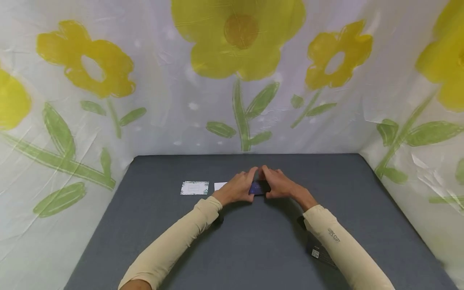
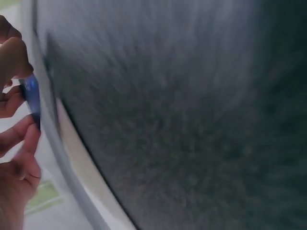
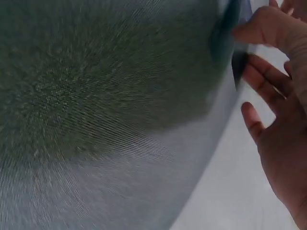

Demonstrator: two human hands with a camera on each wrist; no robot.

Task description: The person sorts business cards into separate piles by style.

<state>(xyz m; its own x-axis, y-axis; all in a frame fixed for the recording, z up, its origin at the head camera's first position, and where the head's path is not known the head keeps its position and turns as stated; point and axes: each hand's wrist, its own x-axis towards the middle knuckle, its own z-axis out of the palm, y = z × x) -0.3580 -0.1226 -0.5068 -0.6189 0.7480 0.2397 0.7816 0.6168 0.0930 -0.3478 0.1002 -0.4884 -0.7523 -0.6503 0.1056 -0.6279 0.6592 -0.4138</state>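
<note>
Near the far part of the table, both hands meet around a small dark-blue card (image 1: 256,188) with a black end. My left hand (image 1: 236,188) pinches its left side between thumb and fingers. At the black end, my right hand (image 1: 284,186) grips the card with thumb and fingertips. The left wrist view catches the blue face (image 2: 32,96) between the two hands, at the picture's left edge. Partly covered by the left hand is a white card (image 1: 219,185) on the table. Much of the held card is hidden by fingers.
A white card with a leafy border (image 1: 194,188) lies to the left of the hands. Under the right forearm shows part of a black item with a QR code (image 1: 319,254). The grey table (image 1: 174,241) ends at a flower-printed curtain (image 1: 163,100) behind and beside it.
</note>
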